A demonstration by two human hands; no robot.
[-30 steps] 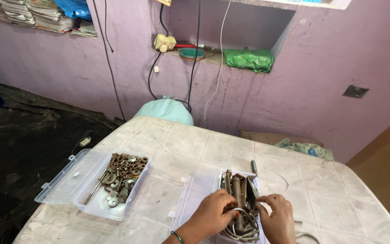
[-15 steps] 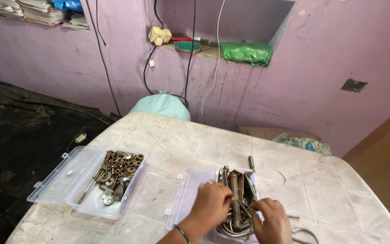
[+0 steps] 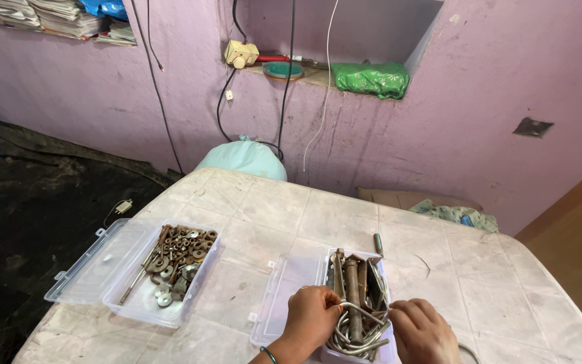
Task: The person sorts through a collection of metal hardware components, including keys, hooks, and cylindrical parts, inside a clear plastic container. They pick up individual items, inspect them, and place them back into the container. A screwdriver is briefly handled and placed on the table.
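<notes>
Lower centre of frame: clear rectangular plastic box (image 3: pixel 357 307), lid open to its left, packed with rusty long bolts and bent grey metal rods (image 3: pixel 362 330).

Left hand (image 3: pixel 312 317): had drawn nearer since half a second before, fingers closed on a rod loop at the box's left edge.

Right hand (image 3: pixel 424 330): had slid off the rods to the box's right rim; curled, grasp cannot be told.

Lower left: second clear plastic box (image 3: pixel 148 269) of rusty washers and nuts, unmoved.

All sat on the pale, worn table (image 3: pixel 257 209).
</notes>
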